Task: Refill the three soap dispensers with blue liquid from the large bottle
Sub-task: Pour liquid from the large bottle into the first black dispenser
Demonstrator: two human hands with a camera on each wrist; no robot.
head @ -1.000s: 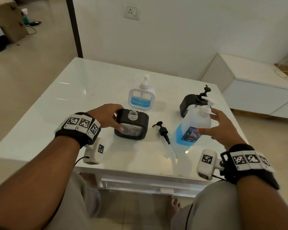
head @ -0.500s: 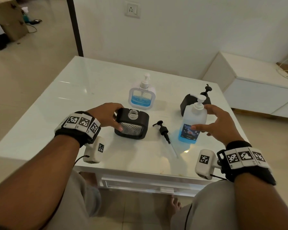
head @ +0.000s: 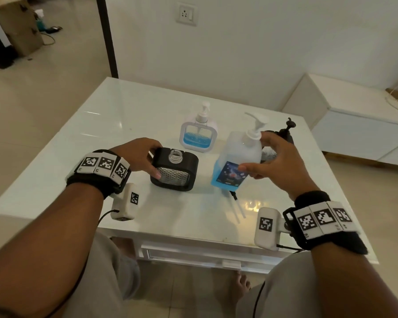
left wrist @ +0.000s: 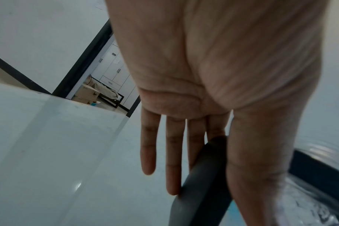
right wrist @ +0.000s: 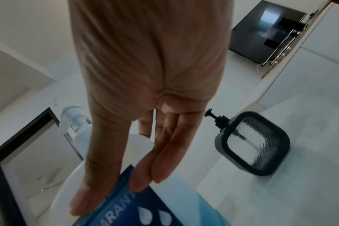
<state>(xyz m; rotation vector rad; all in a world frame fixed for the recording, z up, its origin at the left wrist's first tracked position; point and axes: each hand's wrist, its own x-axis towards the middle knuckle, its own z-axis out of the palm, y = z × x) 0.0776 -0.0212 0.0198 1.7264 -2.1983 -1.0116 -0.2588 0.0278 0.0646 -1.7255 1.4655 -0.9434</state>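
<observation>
My left hand [head: 155, 160] grips a black square dispenser [head: 174, 171] that stands on the white table [head: 115, 125]; its neck is open and its pump is off. In the left wrist view my thumb lies on one face of this dispenser [left wrist: 203, 191] and my fingers on the other. My right hand [head: 261, 154] holds the large bottle [head: 236, 161] off the table, tilted, right of that dispenser. The bottle [right wrist: 161, 206] has its white pump on and blue liquid at the bottom. A white dispenser [head: 198, 136], partly filled with blue, stands behind.
A second black dispenser [right wrist: 252, 143] with its pump on stands at the back right, half hidden behind my right hand in the head view. The loose black pump's tube [head: 236, 203] lies on the table under the bottle. A white cabinet [head: 354, 125] stands to the right.
My right hand closed round the large bottle, raised it off the table and carried it left toward the open black dispenser. My left hand stayed on the dispenser.
</observation>
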